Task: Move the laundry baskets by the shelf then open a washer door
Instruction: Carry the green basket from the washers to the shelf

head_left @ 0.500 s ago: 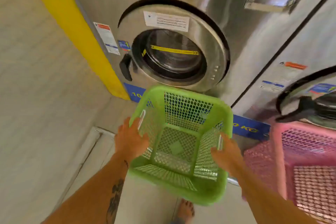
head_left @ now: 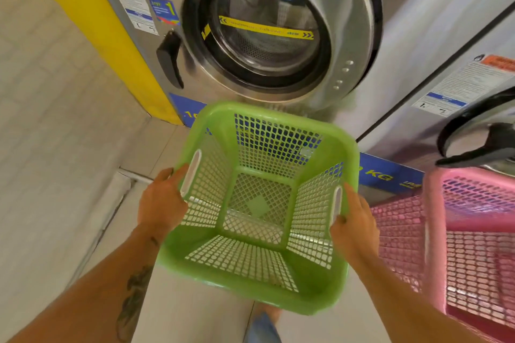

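An empty green mesh laundry basket point(head_left: 259, 284) hangs in front of me, held by both side handles. My left hand point(head_left: 161, 203) grips its left rim and my right hand point(head_left: 355, 225) grips its right rim. Just beyond it stands a steel washer with a round glass door point(head_left: 267, 33), closed, and a black door handle point(head_left: 170, 58) on its left side. A pink mesh basket point(head_left: 473, 245) stands to the right, touching nothing I hold.
A second washer point(head_left: 473, 108) with a dark door handle sits at the right, above the pink basket. A yellow panel point(head_left: 92, 25) edges the first washer on the left, next to a pale tiled wall. Pale floor tiles lie below.
The view has moved closer to the washer, whose door now fills the upper frame. The green basket stays in both hands, level and slightly nearer the machine.
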